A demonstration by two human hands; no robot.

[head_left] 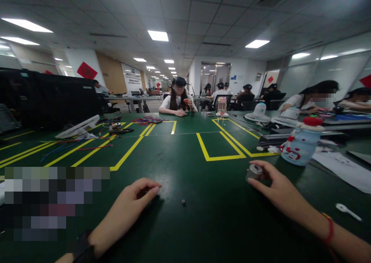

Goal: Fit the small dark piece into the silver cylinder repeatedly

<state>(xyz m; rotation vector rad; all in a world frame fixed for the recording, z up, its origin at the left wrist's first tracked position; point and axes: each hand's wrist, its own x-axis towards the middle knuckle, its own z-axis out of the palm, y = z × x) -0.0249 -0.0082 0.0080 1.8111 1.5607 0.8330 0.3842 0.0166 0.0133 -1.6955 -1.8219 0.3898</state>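
Note:
My right hand (278,187) grips a small silver-grey cylinder (254,172) between thumb and fingers, just above or on the green table (208,224). Dark openings show in the cylinder's top. At the left, my left hand (135,201) rests low over the table with its fingers curled and thumb and index tips close together. Whatever those fingers may hold is hidden. Between my hands lies a tiny dark metal piece (183,202), nearer to the left one and apart from it.
A blue bottle with a red lid (303,141) stands beyond my right hand, near white paper (344,166). A white plastic piece (348,212) lies at the right. Wires (147,120) and a white fan (78,128) are at the left. A person (178,99) sits opposite.

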